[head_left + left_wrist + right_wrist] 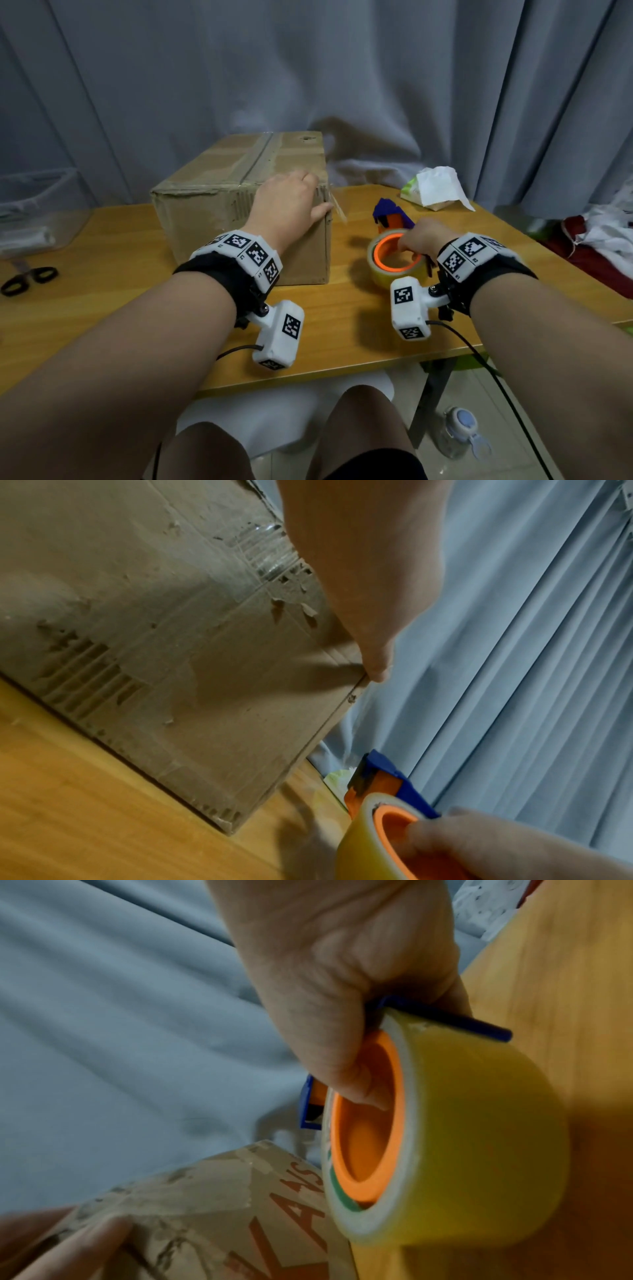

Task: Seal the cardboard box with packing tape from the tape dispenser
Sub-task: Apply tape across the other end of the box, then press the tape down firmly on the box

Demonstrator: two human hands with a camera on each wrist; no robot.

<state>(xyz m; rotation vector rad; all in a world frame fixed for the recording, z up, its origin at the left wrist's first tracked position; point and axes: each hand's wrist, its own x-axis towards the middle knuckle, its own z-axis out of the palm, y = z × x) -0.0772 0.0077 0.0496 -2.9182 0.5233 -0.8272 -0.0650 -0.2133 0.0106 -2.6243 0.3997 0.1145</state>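
Observation:
A worn cardboard box (219, 192) stands on the wooden table (102, 246), its top flaps down and a taped seam along the middle. My left hand (305, 197) lies over the box's near right top corner. Its thumb (373, 664) presses on the near face at the edge, and its fingers (85, 1240) lie flat on the right side. To the right of the box, my right hand (421, 240) grips the tape dispenser (390, 260), a yellowish roll (479, 1123) on an orange core with a blue frame. Fingers hook inside the core. The roll sits low over the table.
Black scissors (29, 279) lie at the table's left edge. A tissue pack (435, 186) sits at the back right. A clear bin (37, 202) stands at the left, grey curtains hang behind, and a bottle (460, 431) lies on the floor.

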